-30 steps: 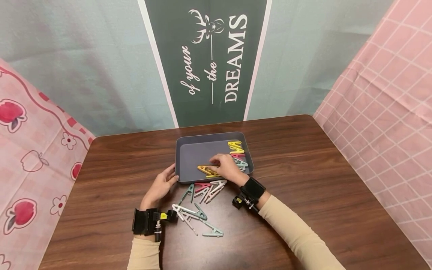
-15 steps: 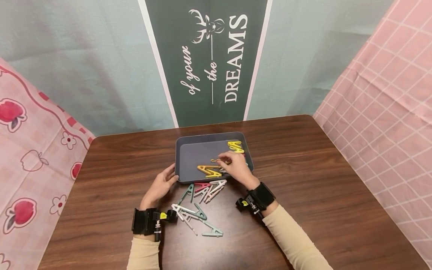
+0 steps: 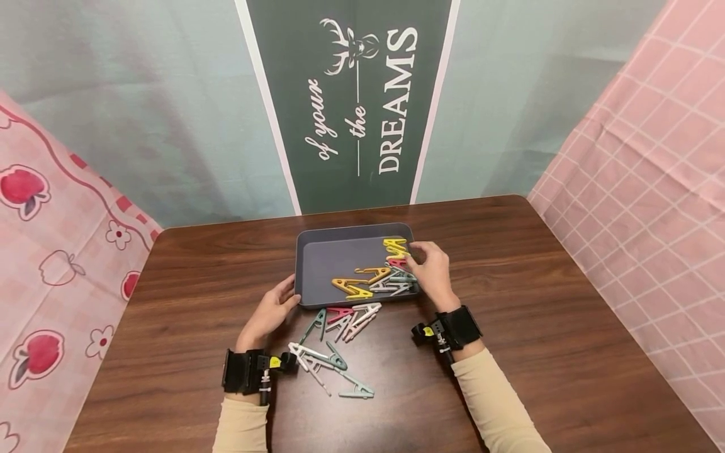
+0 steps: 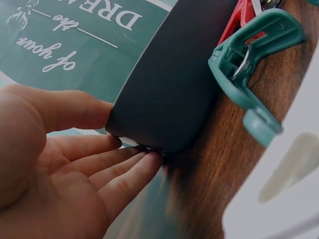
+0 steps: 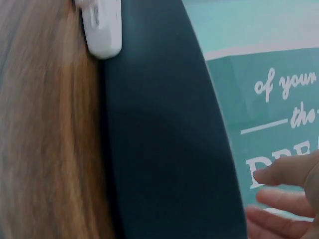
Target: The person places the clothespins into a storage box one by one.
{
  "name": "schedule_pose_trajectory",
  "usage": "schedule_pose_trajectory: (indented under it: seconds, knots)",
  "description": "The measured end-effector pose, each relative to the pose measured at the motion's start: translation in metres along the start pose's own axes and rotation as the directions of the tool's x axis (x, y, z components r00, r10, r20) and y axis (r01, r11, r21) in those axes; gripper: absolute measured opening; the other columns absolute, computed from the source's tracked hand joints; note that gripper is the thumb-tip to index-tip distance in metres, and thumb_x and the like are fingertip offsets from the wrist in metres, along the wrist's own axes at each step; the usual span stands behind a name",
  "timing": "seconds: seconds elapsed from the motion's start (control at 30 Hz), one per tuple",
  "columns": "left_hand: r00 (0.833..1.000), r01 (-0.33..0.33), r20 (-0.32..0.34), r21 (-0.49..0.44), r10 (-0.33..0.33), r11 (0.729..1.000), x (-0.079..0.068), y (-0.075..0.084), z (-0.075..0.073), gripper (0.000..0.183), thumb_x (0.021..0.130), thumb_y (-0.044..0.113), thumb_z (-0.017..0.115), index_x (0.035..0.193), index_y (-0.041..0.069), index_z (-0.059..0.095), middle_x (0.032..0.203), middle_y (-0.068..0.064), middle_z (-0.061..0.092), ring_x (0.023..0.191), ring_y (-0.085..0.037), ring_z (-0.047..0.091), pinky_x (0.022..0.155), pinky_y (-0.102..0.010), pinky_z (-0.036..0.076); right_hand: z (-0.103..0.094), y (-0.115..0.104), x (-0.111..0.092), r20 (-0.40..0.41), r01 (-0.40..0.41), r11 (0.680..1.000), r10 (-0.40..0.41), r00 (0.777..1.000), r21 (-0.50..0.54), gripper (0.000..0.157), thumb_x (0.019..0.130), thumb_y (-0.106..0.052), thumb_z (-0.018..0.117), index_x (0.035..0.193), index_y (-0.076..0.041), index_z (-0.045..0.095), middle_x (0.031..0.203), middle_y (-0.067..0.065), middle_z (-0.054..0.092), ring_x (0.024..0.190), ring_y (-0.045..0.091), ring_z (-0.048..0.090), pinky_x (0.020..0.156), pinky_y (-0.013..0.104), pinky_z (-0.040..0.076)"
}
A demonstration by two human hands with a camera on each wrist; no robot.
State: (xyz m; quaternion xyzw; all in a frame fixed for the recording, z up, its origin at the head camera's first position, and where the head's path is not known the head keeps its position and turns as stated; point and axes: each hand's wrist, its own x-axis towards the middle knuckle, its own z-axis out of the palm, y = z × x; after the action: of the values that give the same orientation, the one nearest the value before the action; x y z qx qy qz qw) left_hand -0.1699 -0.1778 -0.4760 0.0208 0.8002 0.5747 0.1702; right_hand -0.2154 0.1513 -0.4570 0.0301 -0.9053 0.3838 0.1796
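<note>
A dark grey tray (image 3: 328, 251) sits on the table with several plastic clothespins along its right and front sides. Yellow clothespins (image 3: 395, 247) lie at its right end, and an orange clothespin (image 3: 374, 274) lies nearer the middle. My left hand (image 3: 272, 316) touches the tray's left front corner; in the left wrist view its fingers (image 4: 132, 174) lie fairly straight against the wall. At the right rim, my right hand (image 3: 435, 272) has its fingertips beside the yellow clothespins. Its fingers (image 5: 284, 199) are loosely bent, with nothing seen between them.
In front of the tray several loose clothespins lie on the wooden table (image 3: 510, 302), among them a dark green clothespin (image 3: 314, 324), a red clothespin (image 3: 338, 313) and a pale green clothespin (image 3: 357, 387). Patterned cloths hang around the table.
My right hand has let go of the orange clothespin inside the tray and moved right to the rim. My left hand has stayed at the corner.
</note>
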Motion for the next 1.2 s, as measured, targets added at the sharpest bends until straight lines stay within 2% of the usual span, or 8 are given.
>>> schedule_pose_trajectory:
  seconds: [0.1,0.2,0.33,0.47,0.77,0.97,1.1,1.2]
  knots:
    - [1.0,0.006,-0.003,0.006,-0.006,1.0,-0.001,0.0,0.0,0.058,0.101,0.006,0.043,0.153,-0.001,0.017,0.155,-0.028,0.027,0.145,-0.04,0.03,0.117,-0.052,0.032,-0.003,0.006,0.0,0.043,-0.09,0.995,0.092,0.995,-0.045,0.034,0.084,-0.01,0.071,0.114,0.006,0.066,0.112,0.027,0.066,0.1,0.04,0.064,0.088,0.05,0.052]
    - [1.0,0.009,-0.004,0.023,-0.008,1.0,-0.002,0.001,0.0,0.058,0.102,0.008,0.043,0.153,-0.001,0.017,0.155,-0.028,0.027,0.145,-0.04,0.03,0.116,-0.053,0.033,-0.004,0.011,0.0,0.089,-0.152,0.986,0.158,0.983,-0.066,0.038,0.084,-0.011,0.071,0.118,0.007,0.064,0.111,0.028,0.067,0.098,0.039,0.066,0.085,0.049,0.053]
    - [1.0,-0.002,-0.002,0.046,0.002,0.999,0.0,0.002,0.0,0.058,0.102,0.009,0.043,0.153,-0.001,0.018,0.155,-0.029,0.028,0.144,-0.041,0.032,0.116,-0.052,0.035,-0.003,0.018,0.001,0.125,-0.218,0.975,0.222,0.967,-0.048,0.037,0.086,-0.008,0.068,0.119,0.007,0.063,0.106,0.029,0.069,0.093,0.037,0.069,0.079,0.046,0.056]
    - [1.0,-0.015,-0.004,0.063,0.015,0.998,0.003,0.002,0.0,0.058,0.102,0.009,0.043,0.153,-0.001,0.019,0.154,-0.029,0.03,0.143,-0.04,0.034,0.115,-0.052,0.036,-0.002,0.023,0.001,0.141,-0.273,0.962,0.274,0.951,-0.028,0.034,0.087,-0.004,0.064,0.12,0.005,0.063,0.106,0.028,0.07,0.096,0.036,0.069,0.081,0.044,0.057]
    - [0.996,-0.088,-0.014,0.069,0.09,0.994,0.002,0.005,-0.001,0.057,0.101,0.005,0.043,0.151,-0.008,0.018,0.154,-0.032,0.027,0.143,-0.043,0.032,0.115,-0.051,0.035,-0.003,0.028,0.001,0.131,-0.296,0.955,0.294,0.947,-0.006,0.032,0.087,-0.002,0.061,0.118,0.004,0.066,0.105,0.027,0.071,0.096,0.036,0.07,0.083,0.045,0.058]
    - [0.99,-0.104,-0.084,0.102,0.112,0.989,-0.004,0.013,-0.004,0.056,0.101,0.007,0.044,0.151,-0.005,0.022,0.156,-0.026,0.028,0.143,-0.04,0.035,0.113,-0.049,0.038,-0.003,0.028,0.002,0.133,-0.291,0.957,0.288,0.948,0.001,0.031,0.086,-0.002,0.061,0.116,0.005,0.066,0.106,0.027,0.071,0.095,0.036,0.069,0.085,0.046,0.057]
    - [0.975,-0.137,-0.151,0.175,0.165,0.975,-0.008,0.02,-0.004,0.054,0.1,0.007,0.046,0.149,-0.003,0.029,0.153,-0.025,0.035,0.139,-0.04,0.041,0.111,-0.049,0.041,-0.003,0.027,0.002,0.144,-0.299,0.954,0.295,0.945,0.003,0.032,0.087,-0.002,0.061,0.118,0.004,0.066,0.107,0.027,0.07,0.097,0.036,0.069,0.085,0.045,0.057]
    - [0.952,-0.174,-0.201,0.26,0.23,0.95,-0.012,0.025,-0.003,0.051,0.098,0.005,0.049,0.146,-0.003,0.035,0.149,-0.026,0.042,0.135,-0.041,0.045,0.11,-0.051,0.042,-0.002,0.027,0.002,0.153,-0.305,0.952,0.302,0.941,-0.002,0.032,0.087,-0.003,0.06,0.119,0.004,0.065,0.108,0.026,0.07,0.098,0.036,0.069,0.085,0.045,0.057]
